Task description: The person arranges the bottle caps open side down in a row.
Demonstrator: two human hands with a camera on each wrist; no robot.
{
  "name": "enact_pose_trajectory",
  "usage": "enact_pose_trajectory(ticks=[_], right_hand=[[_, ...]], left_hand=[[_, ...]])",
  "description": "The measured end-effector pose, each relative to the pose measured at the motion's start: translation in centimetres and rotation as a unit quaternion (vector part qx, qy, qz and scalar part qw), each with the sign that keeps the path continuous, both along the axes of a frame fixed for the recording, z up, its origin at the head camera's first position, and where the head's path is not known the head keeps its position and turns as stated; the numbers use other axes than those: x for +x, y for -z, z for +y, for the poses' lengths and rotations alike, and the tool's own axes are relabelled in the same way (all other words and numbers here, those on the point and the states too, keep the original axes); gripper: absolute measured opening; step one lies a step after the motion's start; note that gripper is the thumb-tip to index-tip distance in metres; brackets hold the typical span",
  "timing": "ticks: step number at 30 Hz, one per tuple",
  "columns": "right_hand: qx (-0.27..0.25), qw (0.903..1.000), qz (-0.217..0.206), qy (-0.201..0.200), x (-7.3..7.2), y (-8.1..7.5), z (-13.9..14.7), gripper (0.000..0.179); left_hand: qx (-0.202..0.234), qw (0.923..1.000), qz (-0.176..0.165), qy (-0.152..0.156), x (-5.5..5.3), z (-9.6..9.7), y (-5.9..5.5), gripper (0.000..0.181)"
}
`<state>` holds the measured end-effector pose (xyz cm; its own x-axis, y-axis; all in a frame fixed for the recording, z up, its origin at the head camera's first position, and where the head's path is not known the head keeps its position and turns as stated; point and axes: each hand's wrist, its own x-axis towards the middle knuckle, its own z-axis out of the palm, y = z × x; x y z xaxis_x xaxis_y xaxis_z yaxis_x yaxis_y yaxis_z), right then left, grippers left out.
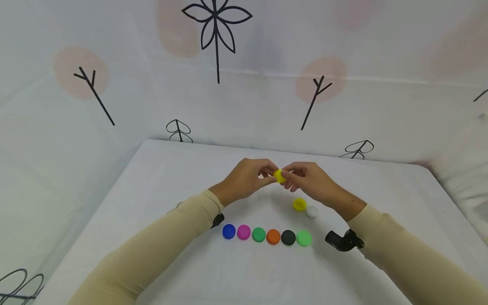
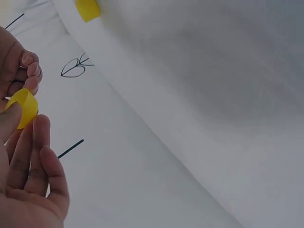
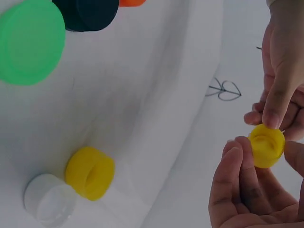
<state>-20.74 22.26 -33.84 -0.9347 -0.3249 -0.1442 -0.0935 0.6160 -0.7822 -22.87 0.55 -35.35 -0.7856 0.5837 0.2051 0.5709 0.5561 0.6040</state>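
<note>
Above the far part of the table, a small yellow bottle cap (image 1: 280, 176) is held between both hands. My left hand (image 1: 248, 178) pinches it from the left with thumb and fingertips. From the other side my right hand (image 1: 310, 181) pinches it too, its thumb lying across the cap. The cap's hollow side shows in the right wrist view, where the left thumb touches its edge. Below the right hand, another yellow cap (image 1: 299, 204) lies on the table, close beside a white cap (image 1: 312, 212).
Nearer the body, a row of caps runs left to right: blue (image 1: 228, 231), magenta (image 1: 244, 232), green (image 1: 259, 234), orange (image 1: 273, 237), black (image 1: 288, 237) and light green (image 1: 304, 238). A white cloth covers the table (image 1: 183, 169); a patterned curtain (image 1: 259, 114) hangs behind.
</note>
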Motion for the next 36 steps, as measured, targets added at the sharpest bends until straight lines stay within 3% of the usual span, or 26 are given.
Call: enact_pose_trajectory(ticks=[5, 10, 14, 22, 28, 36], right_hand=[[-0.027, 0.9996, -0.005, 0.001, 0.5, 0.4, 0.1, 0.035], [-0.034, 0.9991, 0.027, 0.004, 0.9, 0.8, -0.1, 0.032], [-0.031, 0.9964, 0.079, 0.004, 1.4, 0.9, -0.2, 0.033], [-0.007, 0.9786, 0.205, 0.017, 3.1, 0.8, -0.7, 0.039], [0.012, 0.965, 0.26, 0.034, 4.8, 0.9, -0.3, 0.039], [0.017, 0.9503, 0.308, 0.044, 7.4, 0.8, 0.9, 0.038]], left_hand=[[-0.028, 0.9979, 0.056, 0.018, 0.5, -0.3, -0.3, 0.027], [-0.015, 0.9989, 0.043, 0.004, 0.9, -0.6, -0.4, 0.03], [0.025, 0.9993, 0.025, 0.007, 1.0, -0.8, -0.2, 0.033], [0.087, 0.996, 0.014, 0.01, 1.7, -0.8, -0.3, 0.034], [0.109, 0.9931, 0.033, 0.028, 2.8, -0.1, -0.5, 0.035], [0.132, 0.9902, 0.017, 0.042, 4.9, 1.0, -0.4, 0.034]])
